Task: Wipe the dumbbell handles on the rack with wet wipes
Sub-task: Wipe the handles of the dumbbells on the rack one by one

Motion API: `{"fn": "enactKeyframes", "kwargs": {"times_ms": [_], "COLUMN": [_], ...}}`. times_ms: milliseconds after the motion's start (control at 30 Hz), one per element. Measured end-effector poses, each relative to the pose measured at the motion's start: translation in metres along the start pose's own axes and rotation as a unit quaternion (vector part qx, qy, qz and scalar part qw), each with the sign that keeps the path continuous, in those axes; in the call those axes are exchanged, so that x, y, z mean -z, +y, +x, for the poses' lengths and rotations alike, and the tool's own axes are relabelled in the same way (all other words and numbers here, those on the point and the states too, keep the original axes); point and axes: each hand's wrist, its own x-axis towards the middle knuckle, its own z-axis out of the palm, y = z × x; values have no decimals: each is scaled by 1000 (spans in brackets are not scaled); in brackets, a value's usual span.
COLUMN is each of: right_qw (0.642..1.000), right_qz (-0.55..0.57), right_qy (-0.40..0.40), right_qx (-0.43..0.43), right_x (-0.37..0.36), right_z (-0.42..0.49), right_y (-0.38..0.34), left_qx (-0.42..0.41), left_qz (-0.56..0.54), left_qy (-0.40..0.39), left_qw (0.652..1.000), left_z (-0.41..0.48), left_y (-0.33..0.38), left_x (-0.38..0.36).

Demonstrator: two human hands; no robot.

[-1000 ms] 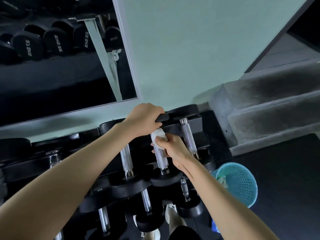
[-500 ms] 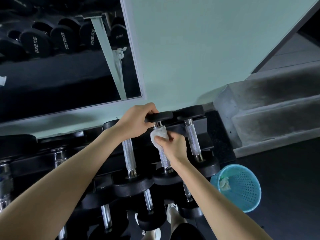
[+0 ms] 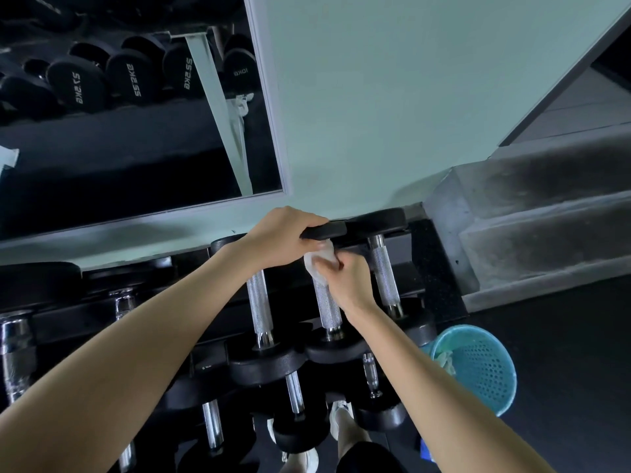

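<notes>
A black rack (image 3: 433,268) holds rows of black dumbbells with knurled steel handles. My right hand (image 3: 348,278) grips a white wet wipe (image 3: 319,262) wrapped round the far end of one handle (image 3: 327,303) on the top row. My left hand (image 3: 283,238) curls over the far black head (image 3: 326,230) of that same dumbbell and holds it. Neighbouring handles stand to the left (image 3: 257,302) and right (image 3: 384,271) of it.
A teal perforated bin (image 3: 481,367) with a crumpled wipe inside stands on the dark floor right of the rack. Concrete steps (image 3: 532,213) rise at the right. A wall mirror (image 3: 129,107) hangs behind the rack. My shoes (image 3: 341,418) show below the lower dumbbell rows.
My right hand has slid the wipe up the handle toward the far head. My left hand has kept its hold on that head.
</notes>
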Motion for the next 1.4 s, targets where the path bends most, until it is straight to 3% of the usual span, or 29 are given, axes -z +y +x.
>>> {"fn": "enactKeyframes", "kwargs": {"times_ms": [200, 267, 333, 400, 600, 700, 900, 1133, 1400], "right_qw": [983, 978, 980, 984, 981, 992, 985, 993, 996], "right_qz": [-151, -187, -199, -174, -168, -101, -116, -102, -25], "right_qy": [-91, -80, -18, 36, 52, 46, 118, 45, 48], "right_qx": [-49, -48, -27, 9, 77, 52, 41, 35, 67], "right_x": [21, 26, 27, 23, 4, -2, -26, -9, -14], "right_z": [-31, -30, -33, -39, -61, -64, -41, -53, -2], "right_y": [37, 31, 25, 22, 28, 23, 18, 39, -5], "left_qx": [18, 10, 3, -1, 11, 13, 19, 12, 4], "left_qz": [-3, -5, -8, -5, 0, 2, -3, 5, 5], "left_qy": [-7, -2, 6, 14, 14, 17, 20, 26, 31], "left_qw": [1000, 1000, 1000, 1000, 1000, 1000, 1000, 1000, 999], "left_z": [4, 2, 0, 0, 2, 3, 3, 4, 4], "left_y": [-4, -3, -2, -2, -6, -9, -8, -9, -7], "left_x": [1, 1, 1, 0, -3, -5, -6, -7, -5]}}
